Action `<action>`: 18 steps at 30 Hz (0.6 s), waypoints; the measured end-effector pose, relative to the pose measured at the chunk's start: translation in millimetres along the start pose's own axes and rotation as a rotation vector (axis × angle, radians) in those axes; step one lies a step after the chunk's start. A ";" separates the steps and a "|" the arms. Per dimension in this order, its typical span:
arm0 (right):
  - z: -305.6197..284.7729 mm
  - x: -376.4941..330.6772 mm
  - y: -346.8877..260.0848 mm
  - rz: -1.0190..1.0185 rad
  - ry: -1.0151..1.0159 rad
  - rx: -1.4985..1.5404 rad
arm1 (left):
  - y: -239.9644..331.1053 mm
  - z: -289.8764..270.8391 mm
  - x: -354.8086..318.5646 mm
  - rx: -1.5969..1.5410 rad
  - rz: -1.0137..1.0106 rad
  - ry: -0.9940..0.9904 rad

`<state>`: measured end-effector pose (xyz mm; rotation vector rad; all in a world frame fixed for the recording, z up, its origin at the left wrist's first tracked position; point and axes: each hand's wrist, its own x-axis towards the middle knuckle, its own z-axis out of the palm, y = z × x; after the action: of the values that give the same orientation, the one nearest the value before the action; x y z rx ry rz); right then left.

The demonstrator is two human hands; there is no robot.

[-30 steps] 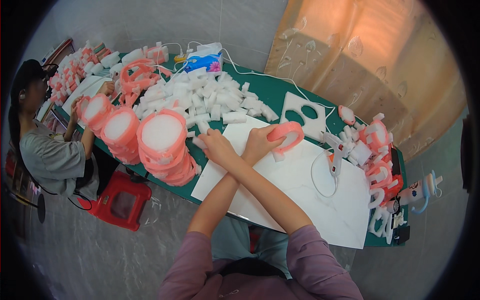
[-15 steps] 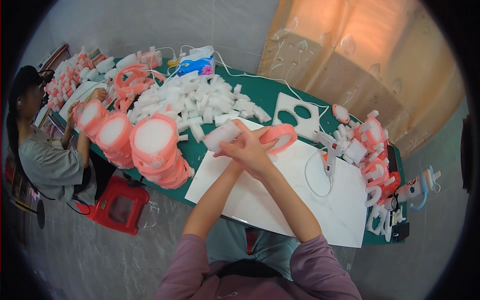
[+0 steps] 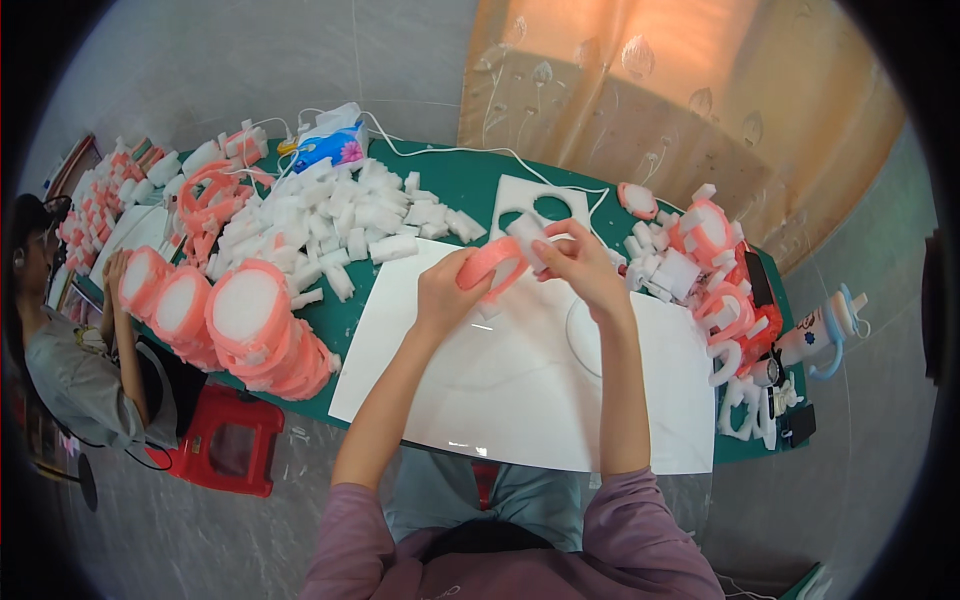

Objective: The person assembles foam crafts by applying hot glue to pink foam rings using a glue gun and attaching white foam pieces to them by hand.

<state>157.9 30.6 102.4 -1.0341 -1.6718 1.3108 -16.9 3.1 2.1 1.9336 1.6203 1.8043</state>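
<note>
My left hand (image 3: 446, 292) grips a pink foam ring (image 3: 488, 270), holding it over the white board (image 3: 450, 370). My right hand (image 3: 588, 268) has a white foam piece (image 3: 524, 240) between thumb and fingers. The piece is close to the ring's right side; whether they touch I cannot tell. Beyond my hands lies a white foam sheet (image 3: 512, 190) with round holes, partly covered by the foam piece and my right hand. A loop of white cable (image 3: 572, 335) runs on the board beside my right forearm.
White foam pieces (image 3: 330, 205) lie heaped on the green tabletop (image 3: 470, 165). Stacked pink rings with white discs (image 3: 250, 300) stand at left, more pink and white foam (image 3: 705, 230) at right. A co-worker (image 3: 85, 350) sits far left near a red stool (image 3: 232, 435).
My forearms were crossed and are now apart. The ring in my left hand came leftward, the foam piece in my right hand went rightward. The glue gun is now mostly hidden. The view shifted.
</note>
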 end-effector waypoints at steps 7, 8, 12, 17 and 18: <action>9.7 10.6 13.2 0.136 -0.086 0.054 | 0.2 -0.1 -0.5 0.007 -0.018 -0.008; 10.2 11.5 14.1 0.139 -0.103 0.096 | 3.2 -1.4 0.2 -0.008 -0.038 -0.010; 12.5 13.6 15.2 0.153 -0.069 0.108 | 3.7 -1.4 0.5 -0.022 -0.052 -0.009; 17.9 14.7 18.8 0.101 -0.017 0.168 | 5.1 -0.9 0.2 -0.026 -0.061 -0.009; 19.4 14.6 18.8 0.101 -0.017 0.168 | 5.9 -1.2 0.3 -0.028 -0.065 -0.008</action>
<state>137.3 39.7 81.5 -1.0209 -1.5092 1.5021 -14.1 -0.1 6.5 1.8514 1.6264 1.7836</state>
